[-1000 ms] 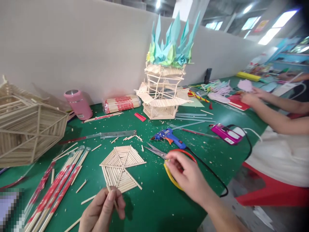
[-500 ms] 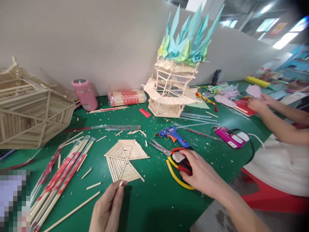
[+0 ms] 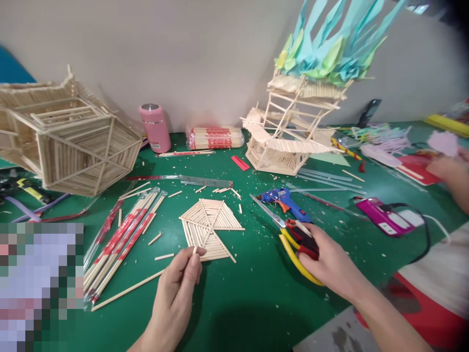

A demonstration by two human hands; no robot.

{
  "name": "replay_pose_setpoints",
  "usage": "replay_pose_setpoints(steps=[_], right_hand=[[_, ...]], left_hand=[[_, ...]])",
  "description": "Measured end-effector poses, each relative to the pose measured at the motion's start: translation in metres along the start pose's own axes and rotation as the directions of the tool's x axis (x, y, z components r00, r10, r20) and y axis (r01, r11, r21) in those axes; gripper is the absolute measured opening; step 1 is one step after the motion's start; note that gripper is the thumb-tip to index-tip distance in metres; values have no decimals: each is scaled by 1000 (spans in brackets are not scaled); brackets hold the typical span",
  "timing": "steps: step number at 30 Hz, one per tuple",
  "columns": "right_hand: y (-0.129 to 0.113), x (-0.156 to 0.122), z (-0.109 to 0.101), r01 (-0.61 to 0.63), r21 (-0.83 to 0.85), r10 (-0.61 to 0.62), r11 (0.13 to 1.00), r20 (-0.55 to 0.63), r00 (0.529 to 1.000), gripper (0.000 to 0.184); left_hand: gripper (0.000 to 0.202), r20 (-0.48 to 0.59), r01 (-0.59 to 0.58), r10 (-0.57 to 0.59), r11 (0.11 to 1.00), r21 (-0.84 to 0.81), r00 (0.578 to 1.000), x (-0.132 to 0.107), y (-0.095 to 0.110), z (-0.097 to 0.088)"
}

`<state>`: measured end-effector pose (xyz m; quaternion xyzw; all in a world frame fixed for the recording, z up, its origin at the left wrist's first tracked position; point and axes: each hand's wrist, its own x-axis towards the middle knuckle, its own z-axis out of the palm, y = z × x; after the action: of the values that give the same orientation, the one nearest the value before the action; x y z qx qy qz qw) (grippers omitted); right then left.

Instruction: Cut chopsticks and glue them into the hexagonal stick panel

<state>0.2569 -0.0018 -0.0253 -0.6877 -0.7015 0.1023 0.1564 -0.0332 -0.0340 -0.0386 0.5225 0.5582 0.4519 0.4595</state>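
Note:
My left hand (image 3: 179,286) is closed, pinching a short wooden stick (image 3: 195,250) between thumb and fingertips. It is just in front of a flat, web-like panel of glued sticks (image 3: 210,227), which has a wedge-shaped gap on its right side. To the right, my right hand (image 3: 328,261) is wrapped round the handles of scissors (image 3: 273,215) with silver blades pointing away to the left. Red, black and yellow parts show at the handles, partly hidden by my fingers. Beyond the blades lies a blue glue gun (image 3: 284,203). A long stick (image 3: 128,290) lies left of my left hand.
Wrapped stick bundles (image 3: 120,234) lie at left, below a large stick structure (image 3: 88,151). A pink flask (image 3: 155,129) and a stick tower (image 3: 293,132) with paper leaves stand by the wall. A purple power strip (image 3: 383,217) is at right, near another person's hand (image 3: 452,168).
The view has shifted, so things on the table appear further right. The scissor blades, slightly apart before, now look closer together. My left hand still pinches the short stick.

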Motion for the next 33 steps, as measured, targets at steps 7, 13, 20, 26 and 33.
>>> replay_pose_setpoints(steps=[7,13,20,26,33], right_hand=[[-54,-19,-5,-65,466,-74,882,274,959,48],[-77,-33,1,139,322,-243,937,312,919,50],[-78,-40,3,159,210,-232,965,384,894,51],[-85,-38,1,146,253,-236,956,376,896,45],[-89,-39,-1,123,355,-258,927,364,895,41]], left_hand=[[30,179,225,-179,932,-285,967,-2,4,7],[32,227,150,-97,962,-229,969,-4,1,5],[20,231,24,23,980,-199,973,-5,-6,2],[18,223,-13,59,979,-204,973,-5,-6,1],[18,209,-71,100,987,-144,973,-5,-2,1]])
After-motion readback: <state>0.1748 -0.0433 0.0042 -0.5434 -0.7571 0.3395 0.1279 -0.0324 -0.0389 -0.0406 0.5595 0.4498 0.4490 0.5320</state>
